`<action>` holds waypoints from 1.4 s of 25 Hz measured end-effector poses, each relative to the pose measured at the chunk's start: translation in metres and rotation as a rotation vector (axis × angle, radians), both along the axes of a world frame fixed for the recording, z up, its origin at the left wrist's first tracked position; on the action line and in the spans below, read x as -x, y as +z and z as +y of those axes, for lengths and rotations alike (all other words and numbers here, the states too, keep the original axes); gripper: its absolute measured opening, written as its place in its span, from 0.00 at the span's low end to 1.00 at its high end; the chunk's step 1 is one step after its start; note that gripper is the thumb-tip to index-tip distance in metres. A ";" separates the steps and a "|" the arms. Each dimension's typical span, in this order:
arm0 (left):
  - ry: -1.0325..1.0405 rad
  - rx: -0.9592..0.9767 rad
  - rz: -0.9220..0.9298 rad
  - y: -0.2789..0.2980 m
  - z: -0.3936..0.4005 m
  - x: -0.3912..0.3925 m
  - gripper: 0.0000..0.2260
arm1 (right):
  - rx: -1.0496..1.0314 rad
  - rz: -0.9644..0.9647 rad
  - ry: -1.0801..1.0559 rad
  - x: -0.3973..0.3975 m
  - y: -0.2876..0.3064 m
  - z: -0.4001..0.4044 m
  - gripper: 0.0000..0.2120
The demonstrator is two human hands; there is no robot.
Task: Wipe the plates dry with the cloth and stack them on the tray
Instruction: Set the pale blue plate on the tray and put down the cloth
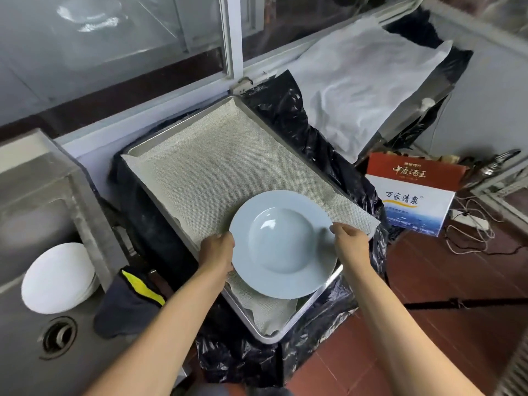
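Both hands, left [217, 250] and right [350, 241], pinch opposite rims of the pale blue plate [283, 244], level over the lined tray's [308, 315] near corner.

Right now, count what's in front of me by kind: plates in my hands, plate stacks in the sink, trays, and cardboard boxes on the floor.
Plate held by both hands: 1
Plate stack in the sink: 1
Tray: 1
Cardboard boxes: 2, red and white
Total: 5

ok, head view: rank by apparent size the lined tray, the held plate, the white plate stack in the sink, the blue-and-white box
1. Lined tray, clearly largest.
2. Held plate, gripped at its rim by the left hand and right hand.
3. White plate stack and blue-and-white box: look alike; the box is farther off, so unranked.
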State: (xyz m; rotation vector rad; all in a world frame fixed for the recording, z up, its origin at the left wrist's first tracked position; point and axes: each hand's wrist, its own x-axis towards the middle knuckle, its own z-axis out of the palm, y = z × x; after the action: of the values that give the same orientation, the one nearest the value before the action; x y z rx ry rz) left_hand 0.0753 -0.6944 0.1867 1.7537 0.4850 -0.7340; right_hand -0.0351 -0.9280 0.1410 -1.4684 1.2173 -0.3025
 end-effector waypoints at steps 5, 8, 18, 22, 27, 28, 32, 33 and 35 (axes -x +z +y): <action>-0.025 -0.027 -0.013 -0.003 -0.009 -0.004 0.08 | 0.005 0.061 0.029 -0.009 -0.010 -0.009 0.12; -0.035 -0.036 -0.012 -0.003 -0.011 -0.007 0.07 | -0.007 0.066 0.033 -0.012 -0.012 -0.012 0.09; -0.278 -0.056 -0.168 -0.014 0.000 -0.003 0.14 | 0.321 0.098 0.194 -0.016 0.003 0.009 0.15; -0.312 -0.063 -0.279 -0.012 0.022 -0.002 0.11 | 0.356 -0.024 0.349 -0.037 0.023 0.051 0.14; -0.272 -0.109 -0.369 0.006 0.072 0.001 0.10 | 0.341 -0.152 0.544 -0.064 0.039 0.114 0.12; -0.248 -0.121 -0.383 0.009 0.084 0.003 0.11 | 0.331 -0.167 0.581 -0.069 0.041 0.128 0.11; -0.117 -0.130 -0.416 0.024 0.137 0.011 0.11 | 0.322 -0.233 0.728 -0.079 0.049 0.190 0.11; -0.080 -0.127 -0.424 0.027 0.151 0.014 0.12 | 0.321 -0.240 0.761 -0.080 0.050 0.207 0.10; -0.007 -0.132 -0.447 0.031 0.183 0.018 0.14 | 0.317 -0.262 0.825 -0.085 0.052 0.244 0.10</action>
State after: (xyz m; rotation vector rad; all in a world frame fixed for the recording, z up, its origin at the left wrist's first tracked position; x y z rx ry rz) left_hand 0.0575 -0.5111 0.2179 1.9720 0.2251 -0.3008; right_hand 0.0498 -0.6844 0.1933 -1.9981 0.2960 -0.1130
